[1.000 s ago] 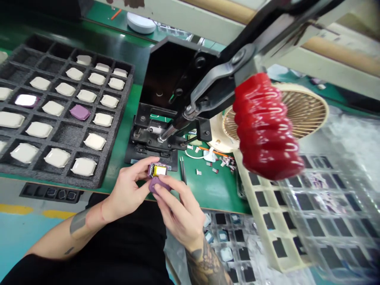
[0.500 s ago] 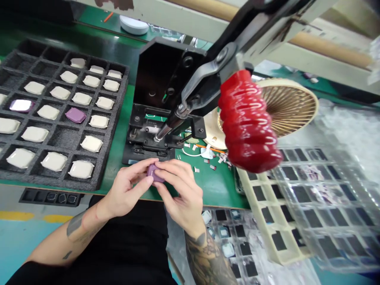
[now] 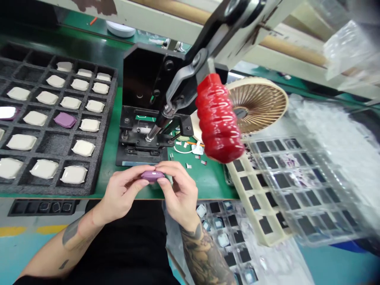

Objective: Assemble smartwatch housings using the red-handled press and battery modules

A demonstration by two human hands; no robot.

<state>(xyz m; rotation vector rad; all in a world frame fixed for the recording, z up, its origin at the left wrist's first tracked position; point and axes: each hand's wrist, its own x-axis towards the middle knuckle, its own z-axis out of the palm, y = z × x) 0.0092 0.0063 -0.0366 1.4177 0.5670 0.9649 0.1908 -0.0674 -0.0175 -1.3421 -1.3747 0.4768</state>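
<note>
Between both hands is a small purple plastic case, turned so that a narrow edge faces me. My left hand pinches its left end between thumb and fingers. On its right end the thumb and fingertips of my right hand are closed. Just beyond the hands stands a black toggle press with a red ribbed handle, raised and slanting to the right. To the left lies a dark foam tray holding several cream cases and a like purple case.
A cream fan lies behind the handle. Small connectors and a white cable are scattered on the green bench. Divided plastic trays are stacked at the right, beside clear bags. Another compartment tray sits below the bench edge.
The purple case has been turned from showing its broad face to showing its narrow edge. Both hands still grip it. My view has shifted slightly to the right.
</note>
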